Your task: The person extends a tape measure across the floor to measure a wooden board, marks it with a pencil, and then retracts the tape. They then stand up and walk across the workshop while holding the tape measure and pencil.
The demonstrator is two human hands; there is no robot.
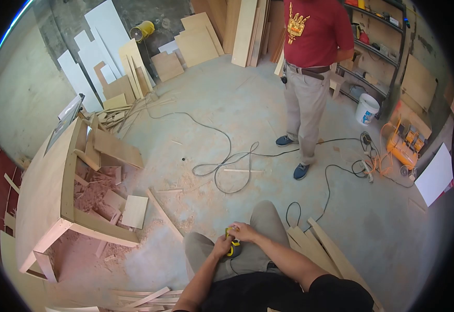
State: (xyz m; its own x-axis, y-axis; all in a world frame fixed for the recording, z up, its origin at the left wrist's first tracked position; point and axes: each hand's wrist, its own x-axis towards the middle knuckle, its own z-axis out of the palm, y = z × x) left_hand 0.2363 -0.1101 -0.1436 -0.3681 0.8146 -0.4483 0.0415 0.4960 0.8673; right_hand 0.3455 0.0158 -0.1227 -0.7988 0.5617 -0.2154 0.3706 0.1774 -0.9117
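A black and yellow tape measure (pixel 233 250) is held in front of my lap, between my knees. My left hand (pixel 221 245) is closed at the side of its case. A short yellow length of its blade shows above the case, and my right hand (pixel 244 232) is closed on that blade with bent fingers. Both hands nearly meet there. The fingertips are small in this view, and part of the case is covered by my hands. My legs, in grey-brown trousers, are bent under my forearms.
A person in a red shirt (pixel 318 31) stands ahead. A black cable (pixel 229 140) loops across the floor. Left stands a wooden workbench (pixel 45 182) with shavings beneath. Wood strips (pixel 315 249) lie at my right. An orange compressor (pixel 402 151) and white bucket (pixel 367 109) are further right.
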